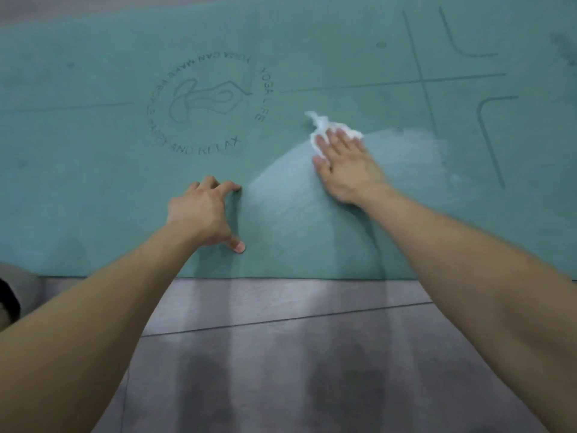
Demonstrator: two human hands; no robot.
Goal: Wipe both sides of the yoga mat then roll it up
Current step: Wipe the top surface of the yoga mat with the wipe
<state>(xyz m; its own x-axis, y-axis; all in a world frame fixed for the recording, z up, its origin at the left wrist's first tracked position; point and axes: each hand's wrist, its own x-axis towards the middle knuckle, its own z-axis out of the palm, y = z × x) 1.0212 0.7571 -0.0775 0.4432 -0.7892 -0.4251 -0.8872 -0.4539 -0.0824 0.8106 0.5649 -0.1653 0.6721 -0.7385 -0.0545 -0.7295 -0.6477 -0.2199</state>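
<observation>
From the head view, the yoga mat [93,182] lies flat on the floor [281,354]. Its long axis runs left to right across our sight, and its near edge is just ahead of us.

Our right hand [346,164] is out over the middle of the mat's width. Its grip is released: the fingers lie straight and flat, pressing a crumpled white cloth [321,123] onto the surface, and a twisted end pokes out beyond the fingertips. A pale wiped patch [296,198] fans from under that hand back toward the near edge.

Our left hand [203,214] is nearer to us and to the left, touching the border of that patch. It stands on bent fingertips with the thumb out, and its grip holds nothing.

The printed circle [207,104] lies left of the cloth and beyond the left hand, and its surface looks matte. We judge that the next stroke runs leftward along the long axis toward that print. The right hand is the one to make it, and the left hand stands beside that path.
</observation>
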